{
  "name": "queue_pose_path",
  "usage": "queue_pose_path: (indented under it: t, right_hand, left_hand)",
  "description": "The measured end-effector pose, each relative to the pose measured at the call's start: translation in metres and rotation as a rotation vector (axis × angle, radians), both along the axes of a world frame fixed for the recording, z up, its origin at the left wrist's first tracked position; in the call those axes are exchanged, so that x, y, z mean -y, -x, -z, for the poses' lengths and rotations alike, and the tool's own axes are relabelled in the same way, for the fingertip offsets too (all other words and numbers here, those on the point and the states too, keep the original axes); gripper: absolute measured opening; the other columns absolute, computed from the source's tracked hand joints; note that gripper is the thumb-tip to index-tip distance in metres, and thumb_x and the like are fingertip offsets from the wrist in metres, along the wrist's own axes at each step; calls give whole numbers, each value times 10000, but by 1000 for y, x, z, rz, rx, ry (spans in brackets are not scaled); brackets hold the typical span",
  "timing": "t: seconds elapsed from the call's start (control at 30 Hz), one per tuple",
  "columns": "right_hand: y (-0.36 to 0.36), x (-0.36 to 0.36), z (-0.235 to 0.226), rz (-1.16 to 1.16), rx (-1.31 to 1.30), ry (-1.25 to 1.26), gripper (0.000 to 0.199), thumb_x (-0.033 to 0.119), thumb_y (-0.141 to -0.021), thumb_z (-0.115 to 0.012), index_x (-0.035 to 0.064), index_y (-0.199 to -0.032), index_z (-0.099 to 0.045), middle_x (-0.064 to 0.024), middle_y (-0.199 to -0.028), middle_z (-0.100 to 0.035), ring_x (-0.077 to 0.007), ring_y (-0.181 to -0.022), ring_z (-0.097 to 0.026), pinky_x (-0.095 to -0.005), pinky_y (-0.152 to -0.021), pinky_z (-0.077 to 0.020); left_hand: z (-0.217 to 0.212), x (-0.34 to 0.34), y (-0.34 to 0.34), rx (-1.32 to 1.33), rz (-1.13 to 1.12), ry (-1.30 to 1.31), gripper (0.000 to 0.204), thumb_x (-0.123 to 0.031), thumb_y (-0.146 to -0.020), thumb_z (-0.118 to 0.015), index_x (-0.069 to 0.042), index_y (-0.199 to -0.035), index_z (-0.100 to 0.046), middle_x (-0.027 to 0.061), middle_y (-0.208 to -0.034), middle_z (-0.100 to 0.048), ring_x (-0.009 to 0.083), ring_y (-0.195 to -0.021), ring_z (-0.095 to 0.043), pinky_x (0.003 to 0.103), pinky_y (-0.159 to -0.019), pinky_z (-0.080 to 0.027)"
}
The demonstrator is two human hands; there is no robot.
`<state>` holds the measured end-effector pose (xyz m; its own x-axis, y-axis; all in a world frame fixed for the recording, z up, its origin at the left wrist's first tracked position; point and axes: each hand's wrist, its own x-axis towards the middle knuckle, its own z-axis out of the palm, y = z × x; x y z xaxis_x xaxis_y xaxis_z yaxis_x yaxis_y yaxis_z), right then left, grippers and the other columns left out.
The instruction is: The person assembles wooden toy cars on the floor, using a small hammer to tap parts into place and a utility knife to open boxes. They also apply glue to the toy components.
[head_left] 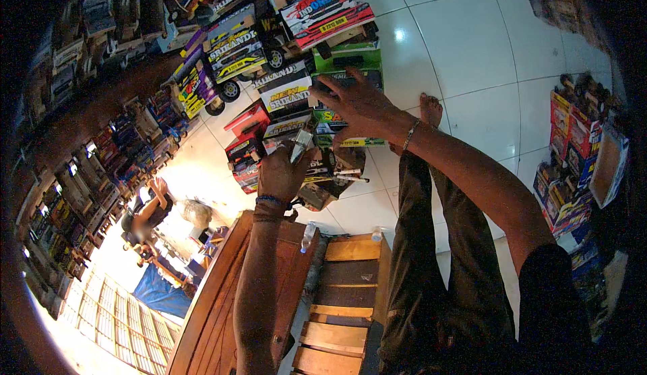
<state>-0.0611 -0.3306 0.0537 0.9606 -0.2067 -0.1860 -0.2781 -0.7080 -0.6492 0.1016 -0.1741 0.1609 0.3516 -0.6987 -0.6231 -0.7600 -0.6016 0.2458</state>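
Note:
My left hand [280,178] is closed around a silver metal hand tool [303,140], whose exact kind I cannot make out. The tool's upper end lies against a cluster of painted toy trucks. Over a green toy truck [369,61] my right hand [357,105] is spread, fingers apart and touching or just above its panel. Beside it, between both hands, stands a black and white toy truck [286,92] with yellow markings. Red and black toy truck parts [244,152] show just left of my left hand, which hides part of the cluster.
More toy trucks [232,48] stand at the upper left, with rows of them on racks [135,139]. Boxy toys [573,132] are stacked at the right. A wooden cabinet [216,301], a slatted bench [333,338] and a plastic bottle [308,237] are near me. A person [145,220] is at the left.

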Motion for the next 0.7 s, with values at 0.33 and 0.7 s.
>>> queue_pose_path:
  t: [0.33, 0.7]
  right_hand:
    - [3, -6, 8, 40, 50, -9, 1185, 657, -600, -826, 129, -1557, -367, -195, -1570, -334, -337, -1447, -356, -546, -1189, -262]
    - [2, -5, 6, 95, 100, -12, 1128, 614, -532, -879, 175, -1483, -460, -170, -1518, -395, -365, -1375, -408, -503, -1158, -331]
  left_hand:
    - [11, 4, -6, -33, 66, -33, 490, -455, -957, -642, -14, -1166, -684, 291, -983, -704, 475, -908, -682, 550, -793, -546]
    - [19, 30, -45, -30, 359, -117, 449, -471, -954, -641, -91, -1186, -691, 214, -1025, -724, 402, -921, -702, 490, -797, -559]
